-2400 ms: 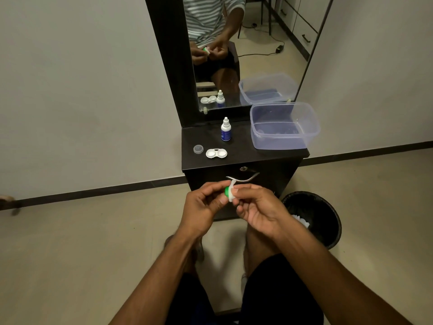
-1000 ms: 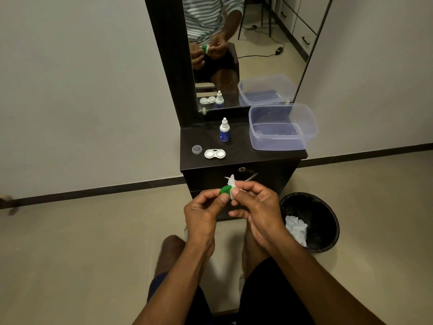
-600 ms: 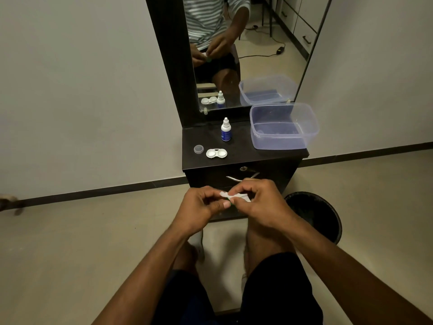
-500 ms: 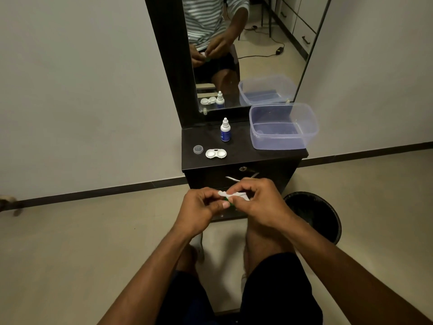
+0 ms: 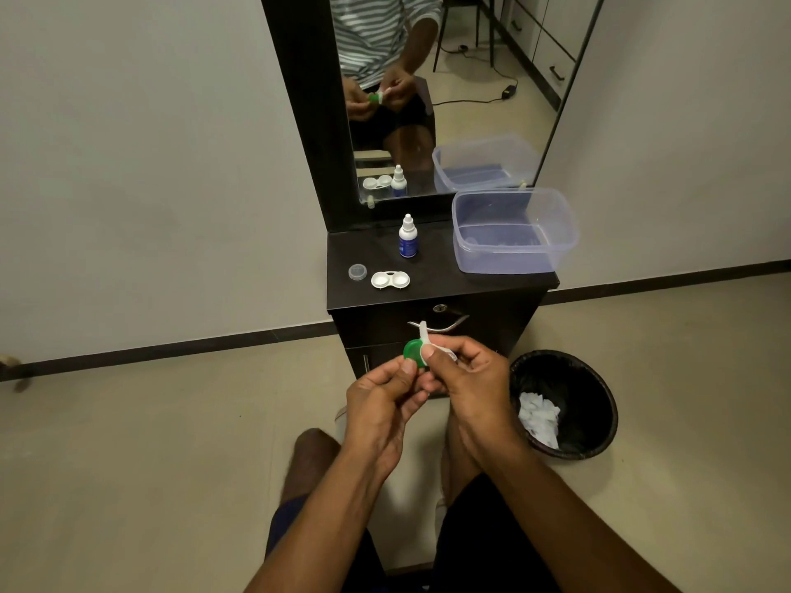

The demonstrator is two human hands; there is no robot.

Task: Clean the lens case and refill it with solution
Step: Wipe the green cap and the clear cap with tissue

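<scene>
Head view showed the left hand (image 5: 376, 404) pinching a green cap (image 5: 413, 353) while the right hand (image 5: 471, 374) gripped a tissue (image 5: 424, 336) against it. Near them, the case (image 5: 390, 279) lay open on the cabinet (image 5: 479, 284), bottle (image 5: 407, 237) behind.

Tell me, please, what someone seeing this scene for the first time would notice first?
The eye lands on the bright green cap pinched in the left hand at the frame's centre, with the right hand pressing a white tissue against it. Behind, on the dark cabinet top, sit the open white lens case, a small solution bottle and a clear plastic tub.
</scene>
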